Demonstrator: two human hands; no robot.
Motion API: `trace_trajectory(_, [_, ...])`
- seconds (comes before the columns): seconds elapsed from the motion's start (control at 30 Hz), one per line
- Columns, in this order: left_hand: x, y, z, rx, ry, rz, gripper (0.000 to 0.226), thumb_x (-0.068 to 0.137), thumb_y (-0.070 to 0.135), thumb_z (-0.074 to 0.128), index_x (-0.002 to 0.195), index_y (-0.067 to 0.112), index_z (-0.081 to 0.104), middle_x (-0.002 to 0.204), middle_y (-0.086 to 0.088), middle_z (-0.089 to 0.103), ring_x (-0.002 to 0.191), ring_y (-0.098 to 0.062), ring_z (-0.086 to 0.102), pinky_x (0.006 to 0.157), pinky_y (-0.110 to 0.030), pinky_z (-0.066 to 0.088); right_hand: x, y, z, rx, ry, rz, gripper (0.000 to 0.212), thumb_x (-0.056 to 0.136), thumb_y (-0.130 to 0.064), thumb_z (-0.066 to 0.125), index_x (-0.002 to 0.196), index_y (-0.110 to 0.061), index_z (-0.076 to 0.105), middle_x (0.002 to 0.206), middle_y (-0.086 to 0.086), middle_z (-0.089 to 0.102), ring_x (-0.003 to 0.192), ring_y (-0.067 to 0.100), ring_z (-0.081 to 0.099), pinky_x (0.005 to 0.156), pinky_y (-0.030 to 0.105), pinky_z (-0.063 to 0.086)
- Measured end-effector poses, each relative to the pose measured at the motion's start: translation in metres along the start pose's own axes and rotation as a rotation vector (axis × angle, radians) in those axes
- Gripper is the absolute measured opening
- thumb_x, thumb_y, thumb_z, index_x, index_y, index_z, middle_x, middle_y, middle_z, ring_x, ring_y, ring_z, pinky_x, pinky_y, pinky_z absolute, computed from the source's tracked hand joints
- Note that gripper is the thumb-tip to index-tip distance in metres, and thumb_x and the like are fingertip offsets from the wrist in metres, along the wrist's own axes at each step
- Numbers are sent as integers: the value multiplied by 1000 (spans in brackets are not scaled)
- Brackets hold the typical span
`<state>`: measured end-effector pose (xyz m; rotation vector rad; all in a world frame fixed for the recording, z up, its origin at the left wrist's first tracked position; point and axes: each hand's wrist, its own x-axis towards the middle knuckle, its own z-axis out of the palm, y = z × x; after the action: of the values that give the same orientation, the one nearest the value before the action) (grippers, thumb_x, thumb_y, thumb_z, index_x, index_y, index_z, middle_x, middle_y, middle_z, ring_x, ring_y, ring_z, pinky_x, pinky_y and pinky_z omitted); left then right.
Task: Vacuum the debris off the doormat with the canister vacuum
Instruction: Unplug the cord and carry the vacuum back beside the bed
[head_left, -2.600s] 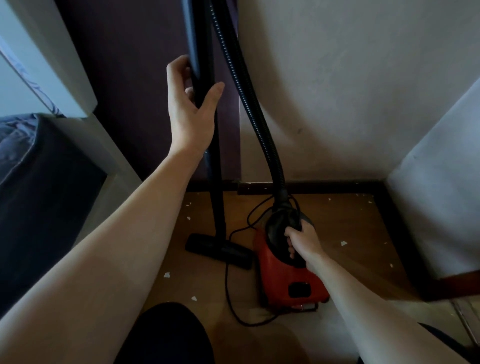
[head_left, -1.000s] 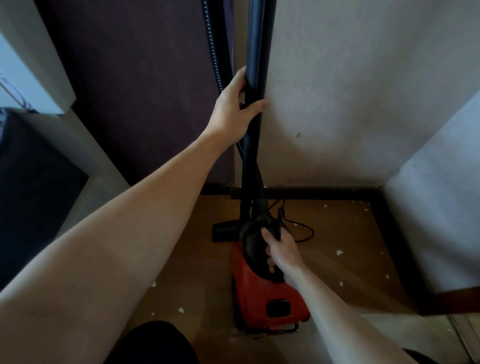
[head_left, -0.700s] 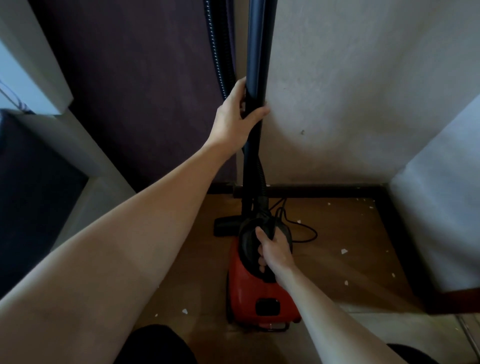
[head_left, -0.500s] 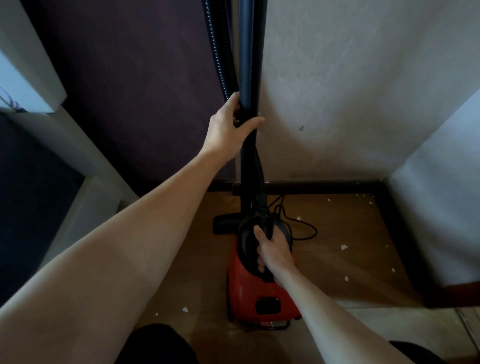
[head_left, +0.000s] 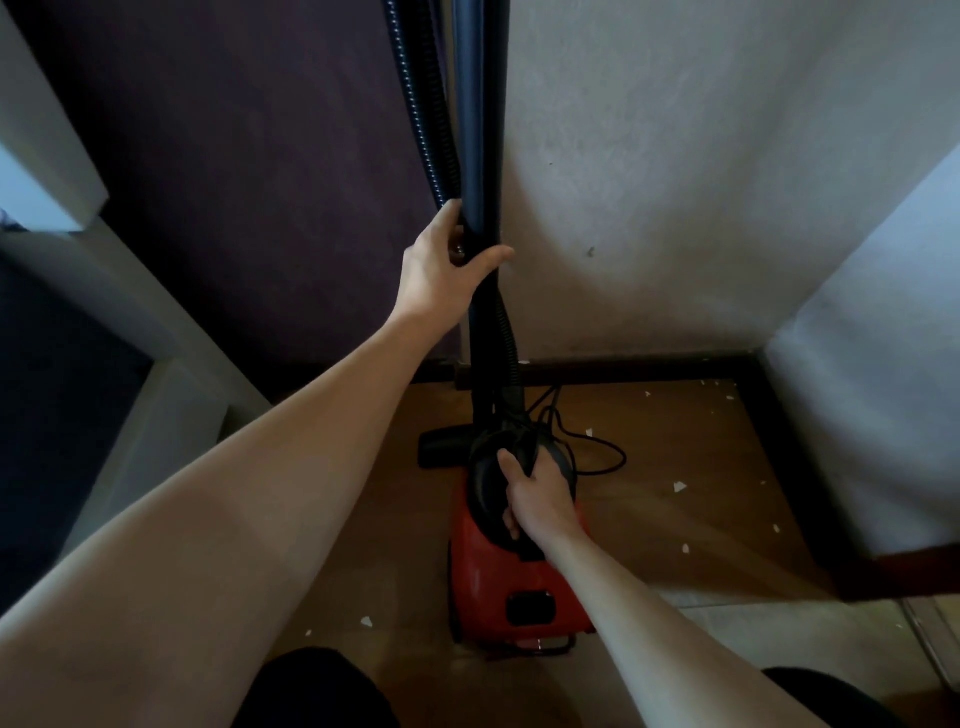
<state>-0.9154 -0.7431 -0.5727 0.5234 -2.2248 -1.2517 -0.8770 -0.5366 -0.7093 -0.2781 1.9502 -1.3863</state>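
The person's left hand (head_left: 441, 270) is wrapping around the upright black plastic vacuum wand (head_left: 480, 156), thumb across the front and fingers behind, closed firmly on the tube. It is sitting lower on the wand than it was a second ago, and the wand is standing almost straight against the pale plaster wall (head_left: 675, 182), where some moments earlier it was leaning further left in front of the dark purple panel (head_left: 260, 182). The ribbed black flexible hose (head_left: 421, 104) is running down just behind the wand and curving into the canister.

The right hand (head_left: 535, 493) is closing on the black carry handle on top of the red plastic canister vacuum (head_left: 498, 577), fingers curled under it. The canister is sitting on the brown wooden floor (head_left: 675, 467), closer to the wall than at the start (it was angled then, and is now pointing straight away from the person). The black floor nozzle (head_left: 441, 447) is resting on the floor just beyond the canister, partly hidden by it. A thin black power cord (head_left: 597, 457) is looping to the canister's right. Small white paper scraps (head_left: 678, 486) are lying scattered over the floor, mostly to the right.
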Motion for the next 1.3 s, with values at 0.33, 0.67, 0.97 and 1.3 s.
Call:
trace_trajectory(0.33, [-5,3,5,34,2,-13,63,83,59,69,134,22,59,121,10,69,112,-4,64,100,-33,55,-6,5,-7,82,-46,43,20,108,-33,49,119,-18,55,45,-4,43,34,15,40,40,29,36])
trace_trajectory(0.67, [2,-9,-9,31,-82,-3,63,80,61,66,125,16,60,114,4,71,107,-7,67,97,-37,56,0,3,1,181,-71,42,17,109,-29,48,115,-16,56,52,1,36,35,15,33,36,26,32])
trace_trajectory(0.97, [-5,-1,-15,20,-115,38,41,90,42,70,123,20,60,115,6,70,114,-10,65,104,-43,52,-7,-3,-6,114,-31,4,19,108,-29,49,100,-13,56,49,0,44,33,18,40,36,26,34])
trace_trajectory(1.3, [-11,-4,-17,-45,-105,68,33,94,32,69,124,20,60,114,3,72,112,-10,67,104,-43,52,-5,3,-2,168,-81,40,21,109,-29,48,124,-16,53,52,2,39,35,15,36,37,27,34])
